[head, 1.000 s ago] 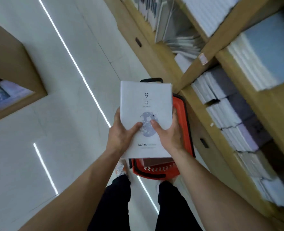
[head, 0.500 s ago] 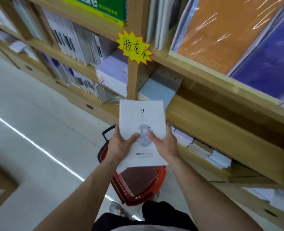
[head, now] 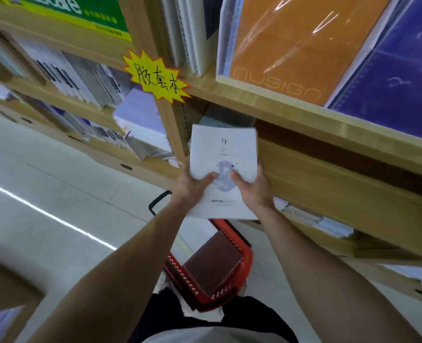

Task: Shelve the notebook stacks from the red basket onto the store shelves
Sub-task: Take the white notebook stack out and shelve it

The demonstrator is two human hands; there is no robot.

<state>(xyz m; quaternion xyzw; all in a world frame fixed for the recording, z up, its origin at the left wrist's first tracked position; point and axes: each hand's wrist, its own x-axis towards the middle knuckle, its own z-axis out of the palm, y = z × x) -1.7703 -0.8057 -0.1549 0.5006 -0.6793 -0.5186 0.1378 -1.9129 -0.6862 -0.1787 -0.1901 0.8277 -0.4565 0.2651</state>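
Note:
A stack of white notebooks (head: 226, 149), its top cover printed with a "9" and a grey-blue globe, is held out in front of a wooden shelf opening (head: 229, 115). My left hand (head: 192, 186) grips the stack's left edge with the thumb on the cover. My right hand (head: 250, 188) grips the right edge the same way. The stack's far end reaches the mouth of the shelf compartment. Below, the red basket (head: 244, 258) stands on the floor with a dark brown notebook stack (head: 212, 263) inside.
A thick wooden shelf front (head: 341, 184) runs to the right of the stack. A yellow starburst label (head: 155, 76) hangs on the upright. Orange (head: 291, 45) and blue notebooks fill the shelf above. White stacks (head: 140, 120) sit left. Pale tiled floor (head: 44, 194) lies to the left.
The view has swung from the floor and basket up to the shelves. Both hands have carried the white stack upward and forward toward the shelf opening.

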